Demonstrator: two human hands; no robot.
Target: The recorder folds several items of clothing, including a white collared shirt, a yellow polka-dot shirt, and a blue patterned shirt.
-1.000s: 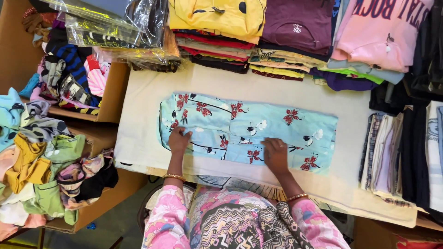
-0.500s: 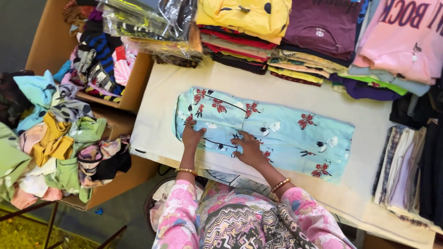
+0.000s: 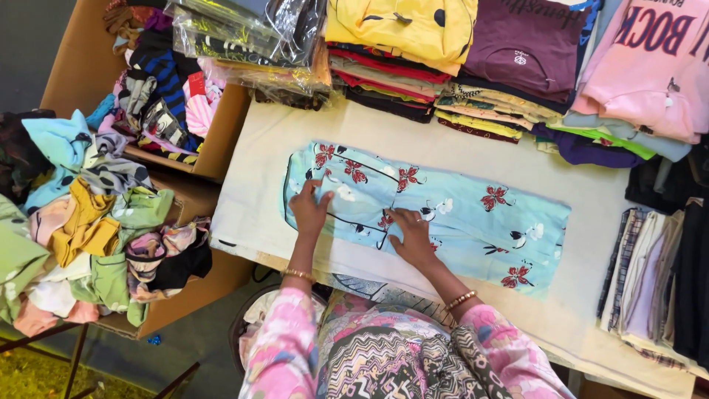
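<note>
Two hands: both lie flat, palms down, on one light-blue flowered garment [image 3: 443,214]; neither closes around anything.
Sleeves: pink patterned cloth covers both forearms at the bottom edge of the view, with a thin bangle on each wrist.
Left hand [image 3: 310,210]: fingers spread and pressed on the garment's left end, near its dark-edged fold; its grip is loose and open, only pressing the cloth.
Right hand [image 3: 410,235]: fingers extended and resting on the garment close to its middle, beside a red flower print; its grip is likewise open, touching without pinching.
Garment: folded into a long band, it stretches across the white surface [image 3: 251,185] from the left hand out past the right hand, tilted a little so its right end sits nearer the person.
Loose clothes [image 3: 81,222]: a mixed heap in green, yellow, grey and pale blue fills a cardboard box to the person's left, apart from the surface.
Plaid pile [image 3: 642,281]: folded checked cloth stands stacked at the right edge of the surface.
Far row: folded stacks line the back of the surface, with a yellow top [image 3: 402,29], a maroon top [image 3: 524,44] and a pink top [image 3: 650,66].
Bagged clothes [image 3: 244,33]: clear plastic packs lie at the far left of that row.
</note>
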